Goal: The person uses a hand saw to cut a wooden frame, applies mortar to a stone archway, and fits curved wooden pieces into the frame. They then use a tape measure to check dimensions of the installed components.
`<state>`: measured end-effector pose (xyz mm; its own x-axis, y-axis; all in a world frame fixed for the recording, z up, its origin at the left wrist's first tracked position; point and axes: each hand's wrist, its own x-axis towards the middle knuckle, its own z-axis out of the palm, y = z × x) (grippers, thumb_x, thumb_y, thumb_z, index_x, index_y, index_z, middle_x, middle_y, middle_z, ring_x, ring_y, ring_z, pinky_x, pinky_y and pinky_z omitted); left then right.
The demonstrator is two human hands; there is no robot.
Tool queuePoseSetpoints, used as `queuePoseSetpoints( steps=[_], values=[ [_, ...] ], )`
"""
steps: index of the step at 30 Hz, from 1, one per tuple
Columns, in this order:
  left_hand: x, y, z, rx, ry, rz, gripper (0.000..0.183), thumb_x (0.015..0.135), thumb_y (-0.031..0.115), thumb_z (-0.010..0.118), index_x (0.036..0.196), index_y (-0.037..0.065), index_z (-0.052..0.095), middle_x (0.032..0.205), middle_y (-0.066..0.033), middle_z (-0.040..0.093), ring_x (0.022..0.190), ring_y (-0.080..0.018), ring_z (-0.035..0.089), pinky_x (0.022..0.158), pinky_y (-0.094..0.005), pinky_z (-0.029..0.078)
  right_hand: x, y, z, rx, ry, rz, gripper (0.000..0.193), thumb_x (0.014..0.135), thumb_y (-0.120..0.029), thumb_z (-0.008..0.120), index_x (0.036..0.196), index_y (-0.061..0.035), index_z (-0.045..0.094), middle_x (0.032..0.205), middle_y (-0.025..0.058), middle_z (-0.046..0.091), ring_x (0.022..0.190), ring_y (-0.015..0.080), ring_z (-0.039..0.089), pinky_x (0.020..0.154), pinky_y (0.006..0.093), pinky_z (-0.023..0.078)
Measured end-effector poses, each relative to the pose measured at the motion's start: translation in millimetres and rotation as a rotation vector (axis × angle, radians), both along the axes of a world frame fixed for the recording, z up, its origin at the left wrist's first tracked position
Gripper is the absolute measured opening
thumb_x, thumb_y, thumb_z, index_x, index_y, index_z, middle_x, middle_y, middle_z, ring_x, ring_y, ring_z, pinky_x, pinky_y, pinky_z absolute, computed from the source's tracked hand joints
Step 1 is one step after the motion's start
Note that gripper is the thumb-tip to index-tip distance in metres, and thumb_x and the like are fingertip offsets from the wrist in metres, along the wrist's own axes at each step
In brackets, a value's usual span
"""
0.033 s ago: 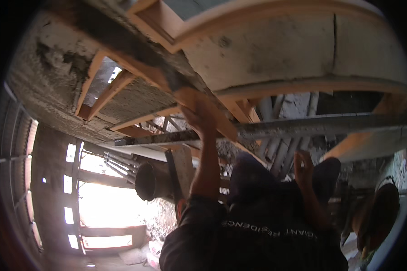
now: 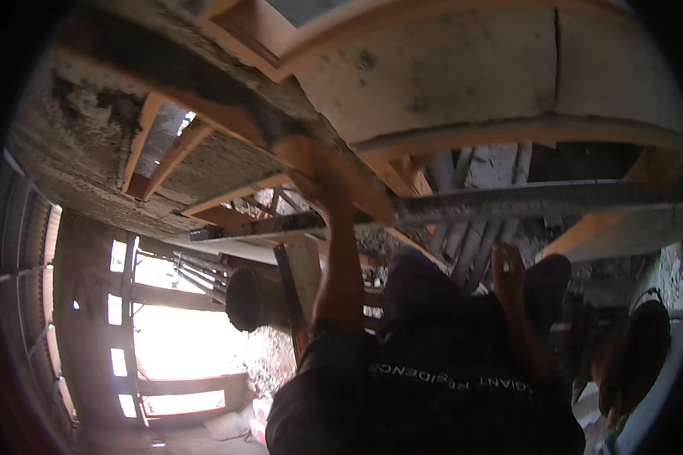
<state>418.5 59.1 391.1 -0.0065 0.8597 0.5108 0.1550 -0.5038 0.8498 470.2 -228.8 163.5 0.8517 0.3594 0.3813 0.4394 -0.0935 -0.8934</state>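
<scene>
My left hand (image 2: 315, 186) is closed round a long wooden board (image 2: 362, 191), close to its lower right end. The board slants up to the far left over a rough grey mortar surface (image 2: 228, 163), and its upper stretch is dark, as if wet or smeared. Just past my left hand a grey, dirt-caked bar (image 2: 508, 203) runs sideways beneath the board. My right hand (image 2: 508, 269) rests by my knee with its fingers curled; a small pale spot shows between them, too small to name.
At the far right lies a grey panel (image 2: 448, 83) edged with timber. Wooden framing (image 2: 180, 155) surrounds an opening at the left. Several grey pipes (image 2: 474, 250) lie below the bar. A dark round container (image 2: 244, 298) stands near a bright opening at the lower left.
My left hand and the wooden board have shifted slightly left and away. The whole view has also shifted a little. My right hand stays curled by my knee.
</scene>
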Motion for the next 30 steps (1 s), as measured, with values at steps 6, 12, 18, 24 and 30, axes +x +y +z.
queuePoseSetpoints(
  steps=[6, 12, 18, 24, 30],
  values=[
    [21, -1, 7, 0.066, -0.019, -0.062, 0.055, 0.089, 0.037, 0.055, 0.12, -0.005, 0.039, 0.105, -0.0231, 0.053, 0.093, -0.0297, 0.057, 0.074, -0.0407, 0.048, 19, -6, 1, -0.002, 0.057, -0.037, 0.017, 0.088, -0.011, 0.059, 0.1, -0.0001, 0.058, 0.097, 0.0144, 0.059, 0.09, 0.0262, 0.06, 0.078, 0.0327, 0.048],
    [38, 11, -22, 0.146, 0.011, -0.017, 0.047, 0.089, 0.032, 0.053, 0.116, -0.004, 0.041, 0.104, -0.0212, 0.054, 0.095, -0.0309, 0.057, 0.076, -0.0426, 0.05, 30, 24, -7, 0.09, 0.068, 0.007, 0.019, 0.085, -0.01, 0.062, 0.101, -0.0008, 0.059, 0.096, 0.0148, 0.059, 0.091, 0.0281, 0.061, 0.078, 0.0343, 0.049],
    [40, 10, -29, 0.092, 0.009, 0.027, 0.05, 0.092, 0.031, 0.053, 0.123, -0.007, 0.04, 0.115, -0.0215, 0.051, 0.103, -0.0293, 0.054, 0.089, -0.0406, 0.045, 40, 131, 42, 0.014, -0.23, 0.166, 0.062, 0.073, -0.027, 0.075, 0.122, -0.0011, 0.046, 0.111, 0.0189, 0.054, 0.102, 0.0357, 0.054, 0.088, 0.042, 0.042],
    [46, 13, -38, 0.12, -0.059, -0.056, 0.048, 0.091, 0.025, 0.053, 0.123, -0.007, 0.038, 0.119, -0.0207, 0.049, 0.103, -0.026, 0.055, 0.086, -0.0361, 0.049, 51, 214, 57, -0.145, -0.305, 0.302, 0.103, 0.063, -0.051, 0.076, 0.135, 0.0047, 0.027, 0.13, 0.0231, 0.037, 0.121, 0.0383, 0.037, 0.1, 0.0494, 0.029],
    [41, 10, -36, 0.169, -0.131, -0.072, 0.044, 0.091, 0.023, 0.053, 0.122, -0.006, 0.04, 0.117, -0.0174, 0.051, 0.1, -0.0246, 0.055, 0.084, -0.0346, 0.049, 49, 231, 40, -0.119, -0.395, 0.313, 0.107, 0.059, -0.052, 0.076, 0.134, 0.005, 0.027, 0.128, 0.0225, 0.038, 0.121, 0.0381, 0.035, 0.101, 0.051, 0.025]
  ],
)
